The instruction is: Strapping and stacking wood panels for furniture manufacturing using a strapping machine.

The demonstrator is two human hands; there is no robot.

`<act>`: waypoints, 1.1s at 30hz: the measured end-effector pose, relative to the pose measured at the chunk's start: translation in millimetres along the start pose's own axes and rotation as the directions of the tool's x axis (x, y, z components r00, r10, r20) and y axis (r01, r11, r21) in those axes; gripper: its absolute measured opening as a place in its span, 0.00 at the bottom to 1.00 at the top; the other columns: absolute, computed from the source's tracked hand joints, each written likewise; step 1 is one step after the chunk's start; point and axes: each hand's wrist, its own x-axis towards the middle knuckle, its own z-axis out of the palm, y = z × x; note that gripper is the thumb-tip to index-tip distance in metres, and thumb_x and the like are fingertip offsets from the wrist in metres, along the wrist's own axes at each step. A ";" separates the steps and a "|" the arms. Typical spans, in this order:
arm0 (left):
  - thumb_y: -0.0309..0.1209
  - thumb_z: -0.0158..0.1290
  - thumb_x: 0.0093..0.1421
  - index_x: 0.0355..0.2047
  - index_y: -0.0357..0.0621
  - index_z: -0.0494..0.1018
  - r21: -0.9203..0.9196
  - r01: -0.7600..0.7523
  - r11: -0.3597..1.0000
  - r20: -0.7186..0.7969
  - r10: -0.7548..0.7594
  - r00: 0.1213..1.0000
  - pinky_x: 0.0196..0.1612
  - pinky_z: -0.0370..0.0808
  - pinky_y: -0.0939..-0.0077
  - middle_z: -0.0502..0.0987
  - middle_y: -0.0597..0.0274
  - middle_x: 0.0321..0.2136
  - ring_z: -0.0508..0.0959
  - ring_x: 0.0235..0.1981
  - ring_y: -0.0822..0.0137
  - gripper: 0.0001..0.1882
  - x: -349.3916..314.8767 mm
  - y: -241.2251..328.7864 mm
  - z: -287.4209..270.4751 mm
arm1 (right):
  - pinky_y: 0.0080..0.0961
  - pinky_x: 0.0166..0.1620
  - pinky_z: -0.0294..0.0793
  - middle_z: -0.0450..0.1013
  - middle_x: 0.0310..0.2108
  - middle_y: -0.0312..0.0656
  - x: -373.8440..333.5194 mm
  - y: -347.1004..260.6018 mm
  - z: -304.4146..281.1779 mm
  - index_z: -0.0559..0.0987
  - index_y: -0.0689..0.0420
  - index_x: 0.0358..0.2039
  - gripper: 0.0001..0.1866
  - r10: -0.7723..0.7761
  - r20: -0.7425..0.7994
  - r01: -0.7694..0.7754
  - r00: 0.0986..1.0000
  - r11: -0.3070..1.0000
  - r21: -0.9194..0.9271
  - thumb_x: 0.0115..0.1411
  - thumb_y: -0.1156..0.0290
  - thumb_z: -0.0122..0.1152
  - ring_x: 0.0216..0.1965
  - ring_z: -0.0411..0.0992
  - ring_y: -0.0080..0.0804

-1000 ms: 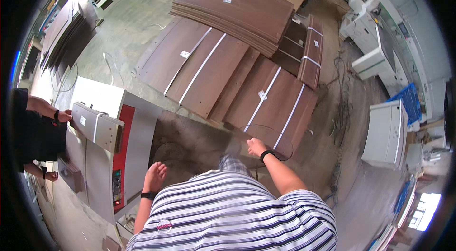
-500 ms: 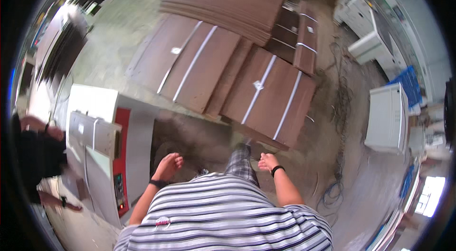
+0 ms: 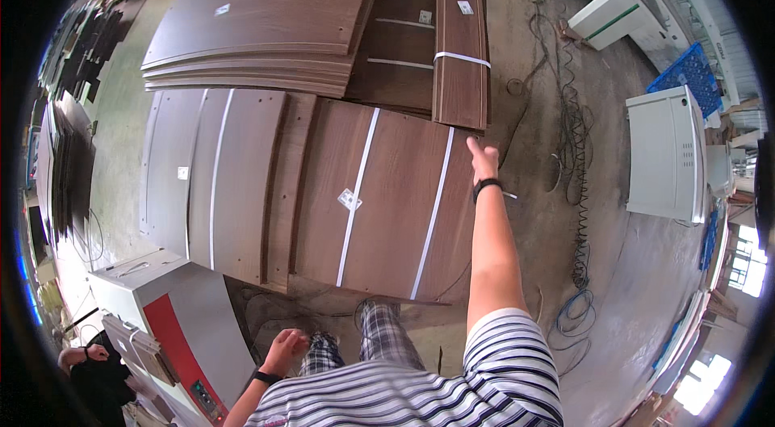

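At the far right edge of the big brown panel [image 3: 387, 201] lying flat on the floor, the right hand [image 3: 483, 159] is stretched out on a straight arm, fingers reaching over the board's corner; whether that grip is closed on the edge or just resting there, I cannot tell from this angle. A black wristband [image 3: 487, 184] sits on that wrist. That panel carries two pale strips running its length and one small white label near the middle. Down low, the left hand [image 3: 286, 344] hangs by the hip with fingers loosely curled, holding nothing, just beside the grey and red machine [image 3: 182, 322]; a dark band on that wrist too.

Moving out: to the left of the reached panel lies a second wide grey-brown panel [image 3: 210, 185], also with two pale strips and one small white tag. Beyond them a stack of broad brown boards [image 3: 266, 15] is piled several deep. Just ahead of the right hand, one long narrow bundle of boards [image 3: 460, 31] is bound by two white straps.

Floor is bare grey concrete [image 3: 565, 265], dusty, with black cables [image 3: 569, 144] snaking along the right and a blue coil [image 3: 577, 306] nearer the feet. One white cabinet [image 3: 666, 152] stands at right, one blue crate [image 3: 690, 72] behind it. Another person's hand [image 3: 81, 354] shows at lower left. More dark boards [image 3: 69, 161] are stacked at far left
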 end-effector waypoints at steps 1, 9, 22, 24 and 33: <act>0.37 0.46 0.64 0.42 0.43 0.68 0.005 -0.005 1.000 -0.014 0.005 1.000 0.40 0.74 0.74 0.75 0.61 0.33 0.76 0.35 0.69 0.12 -0.6 8.7 8.1 | 0.37 0.57 0.59 0.62 0.52 0.60 -1.5 -10.8 31.2 0.64 0.77 0.49 0.49 0.017 0.047 -0.021 0.999 0.996 0.091 0.39 0.48 0.73 0.55 0.61 0.47; 0.36 0.46 0.64 0.40 0.41 0.69 0.048 -0.075 0.996 0.024 0.074 0.997 0.39 0.73 0.77 0.75 0.62 0.31 0.76 0.33 0.71 0.12 61.5 59.2 61.4 | 0.50 0.51 0.71 0.64 0.45 0.58 42.6 -48.5 66.0 0.63 0.70 0.46 0.24 0.303 0.347 -0.460 0.887 0.622 0.633 0.56 0.69 0.61 0.44 0.69 0.53; 0.38 0.60 0.47 0.62 0.45 0.51 0.886 -0.089 -0.454 0.358 0.552 0.753 0.64 0.40 0.50 0.40 0.47 0.65 0.39 0.66 0.49 0.44 136.4 113.6 103.5 | 0.44 0.40 0.79 0.68 0.28 0.49 26.1 -97.2 34.1 0.67 0.67 0.36 0.13 0.114 0.341 -0.331 0.933 0.641 0.692 0.57 0.73 0.59 0.30 0.72 0.43; 0.40 0.62 0.45 0.63 0.47 0.49 0.858 -0.023 -0.512 0.383 0.611 0.693 0.63 0.39 0.45 0.40 0.46 0.65 0.39 0.66 0.44 0.48 145.5 128.1 113.0 | 0.43 0.41 0.79 0.68 0.29 0.50 22.2 -103.4 31.4 0.67 0.67 0.36 0.13 0.114 0.376 -0.358 0.920 0.636 0.683 0.57 0.72 0.58 0.31 0.72 0.43; 0.48 0.68 0.34 0.64 0.49 0.45 0.998 0.048 -0.038 -0.008 0.692 0.722 0.55 0.53 0.31 0.32 0.43 0.65 0.35 0.65 0.37 0.60 152.8 149.7 111.0 | 0.41 0.45 0.78 0.68 0.31 0.53 -5.2 -117.5 20.9 0.64 0.71 0.38 0.17 0.084 0.448 -0.392 0.890 0.641 0.660 0.58 0.71 0.57 0.34 0.72 0.44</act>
